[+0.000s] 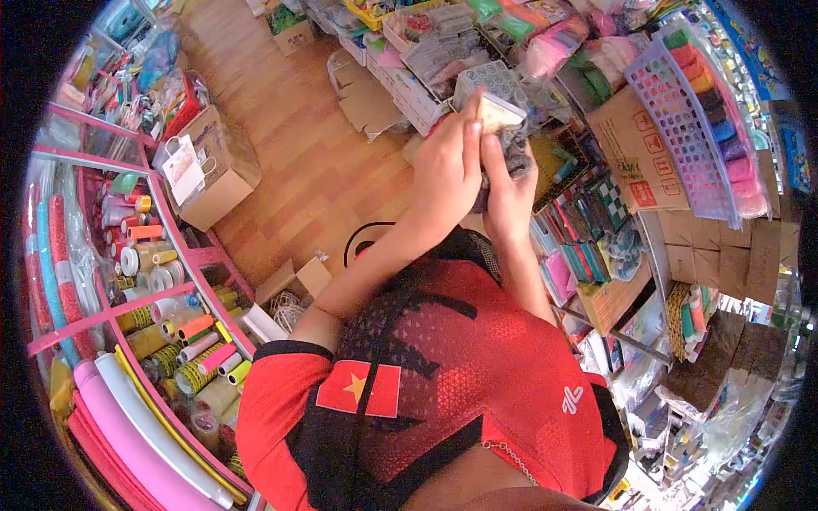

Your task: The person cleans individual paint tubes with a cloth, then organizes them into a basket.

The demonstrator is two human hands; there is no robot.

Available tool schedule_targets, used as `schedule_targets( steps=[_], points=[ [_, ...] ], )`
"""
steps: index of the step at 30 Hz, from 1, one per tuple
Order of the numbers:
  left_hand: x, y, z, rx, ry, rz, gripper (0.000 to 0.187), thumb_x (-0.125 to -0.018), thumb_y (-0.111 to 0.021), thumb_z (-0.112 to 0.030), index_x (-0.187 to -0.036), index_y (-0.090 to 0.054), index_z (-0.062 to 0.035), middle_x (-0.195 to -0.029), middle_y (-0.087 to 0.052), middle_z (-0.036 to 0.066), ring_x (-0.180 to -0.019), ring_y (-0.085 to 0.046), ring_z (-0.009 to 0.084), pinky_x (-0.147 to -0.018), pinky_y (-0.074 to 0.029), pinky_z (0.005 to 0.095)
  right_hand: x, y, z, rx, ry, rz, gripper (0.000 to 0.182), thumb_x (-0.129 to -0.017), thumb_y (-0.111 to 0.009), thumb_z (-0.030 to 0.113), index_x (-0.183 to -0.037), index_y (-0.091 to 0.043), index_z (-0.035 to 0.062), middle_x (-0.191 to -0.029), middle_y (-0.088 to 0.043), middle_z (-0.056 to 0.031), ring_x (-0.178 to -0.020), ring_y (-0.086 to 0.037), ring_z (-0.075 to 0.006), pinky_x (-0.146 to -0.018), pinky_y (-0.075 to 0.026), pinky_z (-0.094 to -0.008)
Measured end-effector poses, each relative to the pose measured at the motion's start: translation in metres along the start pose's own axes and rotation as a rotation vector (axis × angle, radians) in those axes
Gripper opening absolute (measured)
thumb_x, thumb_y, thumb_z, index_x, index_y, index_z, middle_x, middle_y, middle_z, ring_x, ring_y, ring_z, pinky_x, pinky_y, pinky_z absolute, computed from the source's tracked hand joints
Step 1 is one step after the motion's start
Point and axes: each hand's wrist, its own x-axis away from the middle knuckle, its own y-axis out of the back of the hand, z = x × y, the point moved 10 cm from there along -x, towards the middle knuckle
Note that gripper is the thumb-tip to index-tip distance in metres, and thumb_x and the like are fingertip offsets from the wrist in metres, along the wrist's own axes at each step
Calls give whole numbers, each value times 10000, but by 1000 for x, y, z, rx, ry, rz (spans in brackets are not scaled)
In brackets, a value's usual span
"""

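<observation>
Both of my hands are raised close together in front of my chest, at the upper middle of the head view. My left hand (450,175) presses its fingers along a small pale, flat-topped item (501,112). A dark grey, fuzzy-looking bundle (515,152) lies against my right hand (511,192), whose fingers curl round it. The pale item touches the top of the bundle. My palms and part of the bundle are hidden, and I cannot make out exactly what either item is.
Rolls of tape (198,353) fill a pink-framed shelf on the left. A cardboard box (217,179) stands on the wooden floor (281,128). Crates and bagged goods line the top right, near a purple perforated basket (686,128) and a printed carton (635,157).
</observation>
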Motion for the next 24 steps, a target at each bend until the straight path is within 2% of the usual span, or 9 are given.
schedule_targets(
  steps=[4,6,11,13,17,20,21,23,24],
  points=[
    [6,-6,1,66,-21,13,386,-934,-357,-189,-1272,-382,-3,-943,-581,234,-833,-577,391,-703,-449,437,-2,9,-9,23,-27,-27,186,-848,-610,159,-964,-576,18,-843,-601,-2,-733,-529,-69,-663,-433,-218],
    [15,-14,16,138,217,93,383,-921,-412,-225,-1226,-351,-2,-938,-575,255,-829,-574,407,-699,-444,445,-6,16,-5,-14,-7,-88,192,-850,-609,169,-960,-576,15,-839,-601,-3,-729,-528,-69,-656,-432,-219],
    [30,-32,26,337,148,87,311,-889,-506,-227,-1075,-379,-13,-900,-572,252,-827,-573,403,-678,-441,431,-16,36,4,-21,55,-172,227,-869,-587,229,-925,-579,9,-810,-589,-8,-713,-506,-73,-641,-421,-226],
    [29,-35,19,252,120,176,255,-916,-467,-216,-1083,-424,-29,-903,-583,154,-824,-583,288,-691,-445,372,-18,41,10,43,93,-204,256,-894,-545,253,-923,-578,1,-803,-583,-9,-714,-484,-76,-648,-410,-230],
    [27,-30,16,241,104,193,242,-933,-433,-249,-1052,-445,-38,-845,-573,96,-761,-572,232,-645,-455,334,-29,71,25,215,265,-372,348,-906,-508,353,-891,-564,10,-735,-551,-3,-672,-491,-94,-643,-416,-260],
    [33,-29,44,638,399,113,333,-957,-319,-383,-992,-435,-73,-690,-466,16,-557,-408,72,-472,-327,198,-42,93,16,-150,52,-375,453,-876,-488,462,-996,-531,27,-790,-594,-85,-723,-570,-200,-685,-472,-359],
    [31,-30,42,638,399,119,333,-957,-319,-383,-992,-435,-73,-690,-466,16,-557,-408,72,-472,-327,198,-43,95,9,-151,52,-380,453,-876,-488,462,-996,-531,27,-790,-594,-85,-723,-570,-200,-685,-472,-359],
    [29,-31,45,795,497,43,338,-962,-289,-394,-983,-418,-82,-674,-455,23,-523,-371,56,-443,-274,192,-47,76,-21,-632,-105,-202,559,-868,-406,555,-1091,-507,52,-959,-596,-125,-854,-566,-225,-762,-456,-394],
    [30,-34,46,748,540,69,326,-968,-275,-380,-987,-403,-80,-721,-455,33,-607,-422,88,-528,-350,217,-41,53,-14,-656,-90,-131,622,-862,-344,595,-1175,-472,73,-1100,-556,-134,-964,-535,-248,-833,-427,-415]
  ],
)
